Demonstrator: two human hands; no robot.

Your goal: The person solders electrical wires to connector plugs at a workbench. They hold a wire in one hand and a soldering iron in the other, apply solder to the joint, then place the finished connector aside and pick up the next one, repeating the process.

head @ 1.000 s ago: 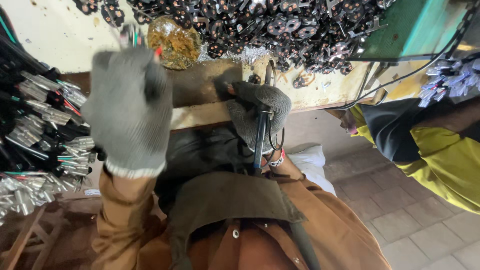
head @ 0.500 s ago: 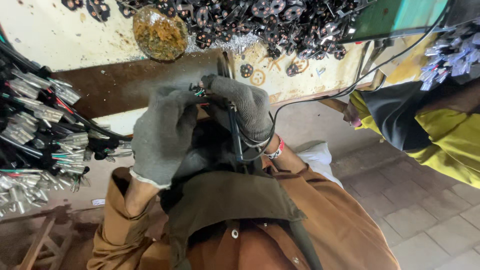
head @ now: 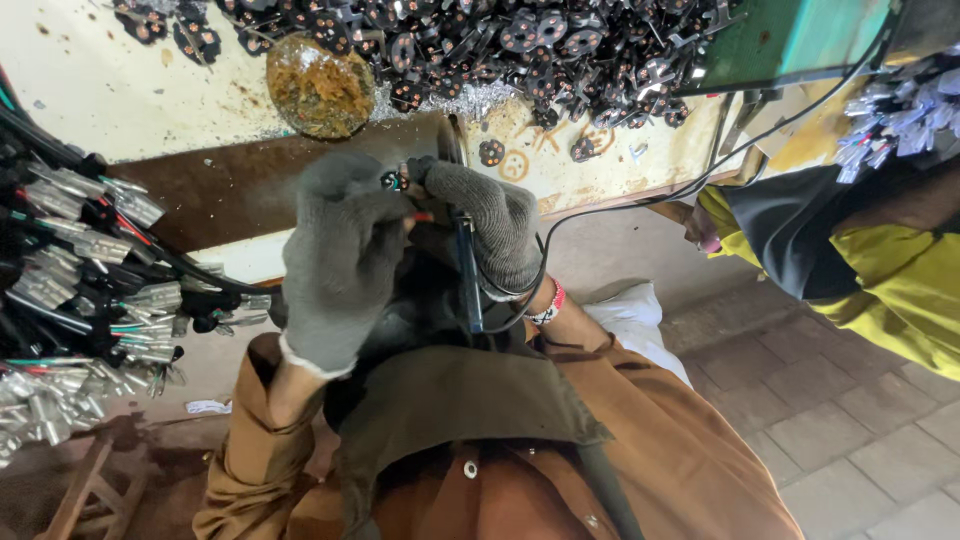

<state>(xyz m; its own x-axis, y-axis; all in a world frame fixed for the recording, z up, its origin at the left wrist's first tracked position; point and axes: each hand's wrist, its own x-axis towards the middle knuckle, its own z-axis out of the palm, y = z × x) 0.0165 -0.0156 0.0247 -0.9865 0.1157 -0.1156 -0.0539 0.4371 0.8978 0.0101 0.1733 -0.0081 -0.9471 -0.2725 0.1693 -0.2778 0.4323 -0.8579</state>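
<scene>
Both my hands wear grey knit gloves and meet in front of the bench edge. My left hand (head: 340, 260) pinches a small black part (head: 392, 180) with a red wire at its fingertips. My right hand (head: 490, 230) touches the same part with its fingertips and grips a dark slim tool (head: 466, 285) that hangs down from the palm. A black cable (head: 620, 203) loops from the tool up toward the bench. My brown jacket sleeves fill the lower view.
A heap of small black parts (head: 500, 40) and a brownish lump (head: 318, 90) lie on the pale bench (head: 110, 90). Bundles of wires with metal terminals (head: 90, 300) hang at the left. A co-worker's yellow and black sleeve (head: 860, 260) reaches in at the right. Tiled floor (head: 850, 440) lies below.
My left hand has come down from near the brownish lump to meet the right hand. The right hand has risen with the tool, and both now pinch the small part.
</scene>
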